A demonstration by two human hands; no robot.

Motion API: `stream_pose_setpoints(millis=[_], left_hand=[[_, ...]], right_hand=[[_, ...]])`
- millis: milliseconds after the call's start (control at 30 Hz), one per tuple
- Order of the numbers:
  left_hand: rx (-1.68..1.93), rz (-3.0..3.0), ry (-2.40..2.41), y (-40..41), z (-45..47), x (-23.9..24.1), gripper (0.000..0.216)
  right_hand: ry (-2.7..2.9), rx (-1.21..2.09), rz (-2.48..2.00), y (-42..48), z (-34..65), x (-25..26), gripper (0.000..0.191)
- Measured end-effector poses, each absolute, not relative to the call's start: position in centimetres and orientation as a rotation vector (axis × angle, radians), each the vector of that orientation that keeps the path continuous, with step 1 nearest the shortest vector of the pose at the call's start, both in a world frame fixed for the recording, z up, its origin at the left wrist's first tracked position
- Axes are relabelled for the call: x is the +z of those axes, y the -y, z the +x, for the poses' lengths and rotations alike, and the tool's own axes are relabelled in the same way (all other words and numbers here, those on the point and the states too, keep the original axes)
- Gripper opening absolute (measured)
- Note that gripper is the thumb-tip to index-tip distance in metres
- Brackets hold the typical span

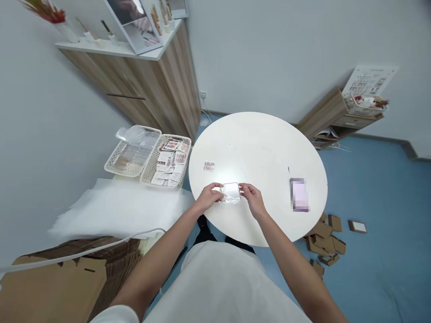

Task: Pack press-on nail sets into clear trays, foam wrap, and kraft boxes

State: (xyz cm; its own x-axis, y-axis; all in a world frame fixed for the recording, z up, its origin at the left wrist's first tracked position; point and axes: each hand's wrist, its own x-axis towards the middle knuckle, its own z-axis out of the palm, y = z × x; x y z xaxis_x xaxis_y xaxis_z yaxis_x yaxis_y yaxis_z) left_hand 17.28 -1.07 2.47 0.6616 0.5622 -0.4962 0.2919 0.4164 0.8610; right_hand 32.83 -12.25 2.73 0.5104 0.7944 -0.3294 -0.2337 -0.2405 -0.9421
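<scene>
A small clear plastic case (pixel 231 193) is held just over the near part of the round white table (pixel 266 148). My left hand (pixel 211 196) pinches its left edge between thumb and fingers. On the opposite side, my right hand (pixel 252 197) grips the right edge with its fingertips. Glare on the clear plastic hides whether anything lies inside. A little card with rows of reddish press-on nails (pixel 209 166) lies flat on the table, beyond my left hand.
A purple pixelated rectangle (pixel 299 195) lies at the table's right, below a small dark stick (pixel 288 170). Left of the table, one white basket (pixel 183 172) holds printed cards, another basket (pixel 111 167) clear plastic packaging. White sheets (pixel 124 208) lie nearer. Cardboard boxes (pixel 323 237) cover floor at right.
</scene>
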Motion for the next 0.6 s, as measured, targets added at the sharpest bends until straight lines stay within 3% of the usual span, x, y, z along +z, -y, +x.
stream_pose_setpoints(millis=[200,300,467,600], left_hand=[[0.125,1.140,-0.831,7.2,22.5,1.5,0.037],[0.097,1.213,-0.844,9.1,23.9,1.5,0.035],[0.055,1.324,-0.911,8.8,24.6,1.5,0.053],[-0.064,1.309,-0.777,7.7,24.3,1.0,0.041]], right_hand=[[0.483,1.201,-1.485,19.3,36.4,1.4,0.055],[0.437,1.153,-1.520,21.0,37.9,0.9,0.053],[0.656,1.270,-1.527,21.3,40.7,1.1,0.047],[0.699,1.296,-1.555,20.2,41.2,0.7,0.046]])
